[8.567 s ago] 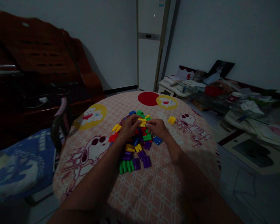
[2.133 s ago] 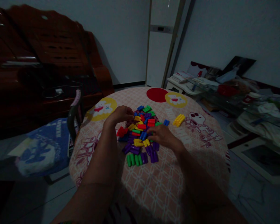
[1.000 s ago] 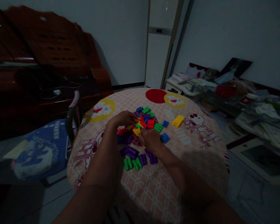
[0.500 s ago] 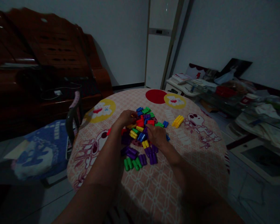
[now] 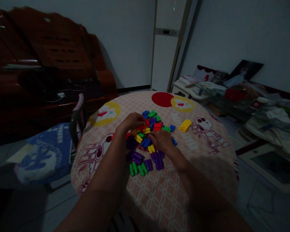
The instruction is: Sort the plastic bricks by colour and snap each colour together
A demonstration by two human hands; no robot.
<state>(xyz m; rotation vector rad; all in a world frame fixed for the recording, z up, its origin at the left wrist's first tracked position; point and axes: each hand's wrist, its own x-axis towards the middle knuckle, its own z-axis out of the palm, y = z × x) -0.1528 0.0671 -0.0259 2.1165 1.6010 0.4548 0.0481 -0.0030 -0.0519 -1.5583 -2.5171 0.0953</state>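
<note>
A loose pile of coloured plastic building blocks lies on the round table between my hands. My left hand (image 5: 133, 121) is at the pile's far left, fingers curled down beside red blocks (image 5: 141, 128); its fingertips are partly hidden. On the right side my right hand (image 5: 162, 140) reaches in with bent fingers, close to a yellow block (image 5: 146, 130) and a blue block (image 5: 146, 143). What either hand grips is hidden. Purple blocks (image 5: 137, 157) and green blocks (image 5: 133, 169) lie at the pile's near edge. Apart to the right sits a bumpy yellow block piece (image 5: 185, 125).
A patterned cloth covers the table (image 5: 159, 193). To the left stands a chair (image 5: 77, 119) with a blue cover, and behind it a wooden sofa (image 5: 55, 54). A cluttered glass-topped cabinet (image 5: 244, 106) runs along the right wall.
My left hand has shifted slightly up and right over the red blocks. My right hand's fingertips have moved slightly left and lower among the blocks. The camera view has shifted a little.
</note>
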